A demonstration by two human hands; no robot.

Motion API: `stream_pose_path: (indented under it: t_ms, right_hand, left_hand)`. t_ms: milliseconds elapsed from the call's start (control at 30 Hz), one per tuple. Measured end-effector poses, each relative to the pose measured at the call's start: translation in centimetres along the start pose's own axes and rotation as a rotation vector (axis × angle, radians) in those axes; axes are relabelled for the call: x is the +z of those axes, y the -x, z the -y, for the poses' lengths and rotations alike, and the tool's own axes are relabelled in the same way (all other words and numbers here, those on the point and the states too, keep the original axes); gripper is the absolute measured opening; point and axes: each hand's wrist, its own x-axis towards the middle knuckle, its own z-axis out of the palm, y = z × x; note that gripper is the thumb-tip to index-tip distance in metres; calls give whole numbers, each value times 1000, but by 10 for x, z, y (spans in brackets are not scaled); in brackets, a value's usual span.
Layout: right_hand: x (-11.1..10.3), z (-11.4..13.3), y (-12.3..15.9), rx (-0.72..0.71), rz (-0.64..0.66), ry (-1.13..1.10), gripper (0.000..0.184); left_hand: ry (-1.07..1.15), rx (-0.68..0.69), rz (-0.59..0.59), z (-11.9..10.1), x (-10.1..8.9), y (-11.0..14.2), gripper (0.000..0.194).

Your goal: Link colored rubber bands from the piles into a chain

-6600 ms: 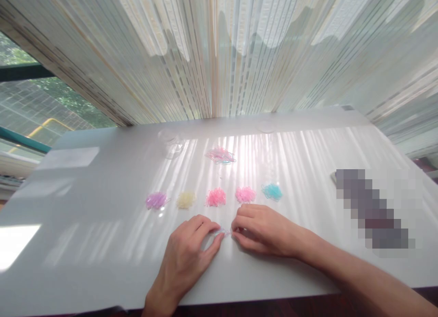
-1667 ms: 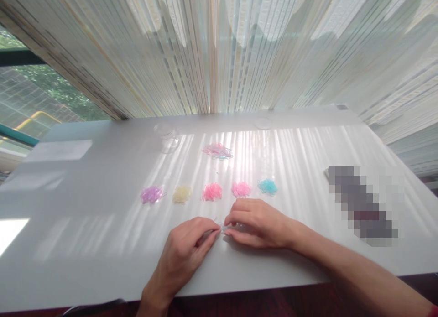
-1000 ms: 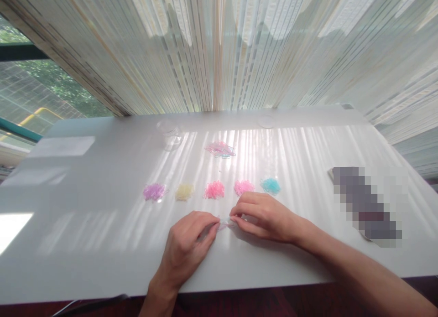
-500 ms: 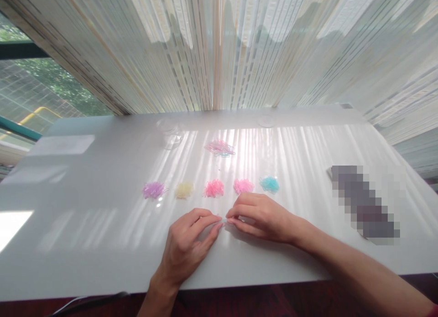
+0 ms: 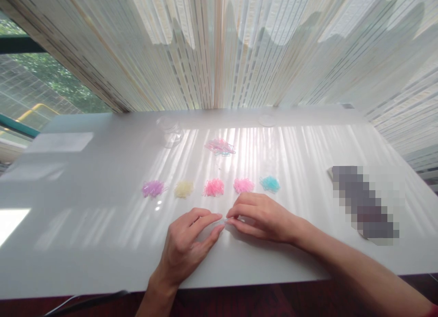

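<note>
My left hand and my right hand meet low over the white table, fingertips almost touching. Between them shows a tiny pale piece, too small to name. The right thumb and fingers are pinched at it; the left thumb and forefinger close in from the other side. Just beyond the hands runs a row of small heaps of thin looped pieces: purple, yellow, red-pink, light pink and turquoise. Farther back lies a mixed heap of what look like paper clips.
A clear plastic jar stands at the back left, and a clear round lid lies at the back right. A blurred-out dark object rests on the right. Striped curtains hang along the table's far edge.
The left thumb and forefinger have parted slightly around the pale piece. Otherwise both hands hold almost the same position, and the heaps are unchanged.
</note>
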Motion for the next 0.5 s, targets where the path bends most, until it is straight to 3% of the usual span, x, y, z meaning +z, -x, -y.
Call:
stream_pose_path:
  t_ms: [500]
  right_hand:
    - [1,4,-1,20,-37,-20,14]
  left_hand:
    - [37,2,14,1,0,3,18]
